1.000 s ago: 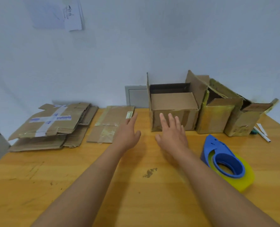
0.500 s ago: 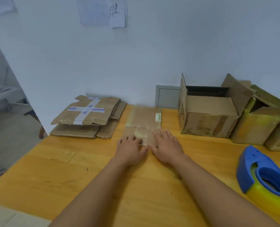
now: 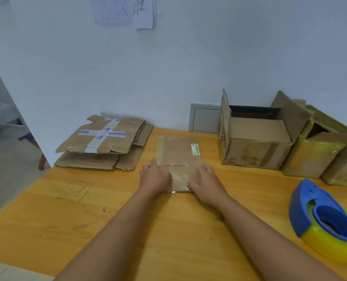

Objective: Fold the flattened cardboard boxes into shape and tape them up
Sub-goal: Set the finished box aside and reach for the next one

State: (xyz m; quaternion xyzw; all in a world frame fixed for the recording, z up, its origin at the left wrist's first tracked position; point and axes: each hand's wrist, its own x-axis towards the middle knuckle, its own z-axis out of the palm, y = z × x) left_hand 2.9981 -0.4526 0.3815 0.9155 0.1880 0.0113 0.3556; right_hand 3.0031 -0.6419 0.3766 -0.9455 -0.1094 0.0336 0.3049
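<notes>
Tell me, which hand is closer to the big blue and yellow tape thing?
The right hand. It rests on the near right corner of the flat cardboard, and the tape dispenser lies farther to its right. The left hand is on the cardboard's far side from it.

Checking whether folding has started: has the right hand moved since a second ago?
Yes. The right hand went left, from before the open box onto the flattened box.

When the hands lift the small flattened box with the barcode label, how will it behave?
The flattened box is thin, so probably light. It may hinge at its crease rather than stay rigid. Glossy tape near the left hand and right hand may be slippery.
</notes>
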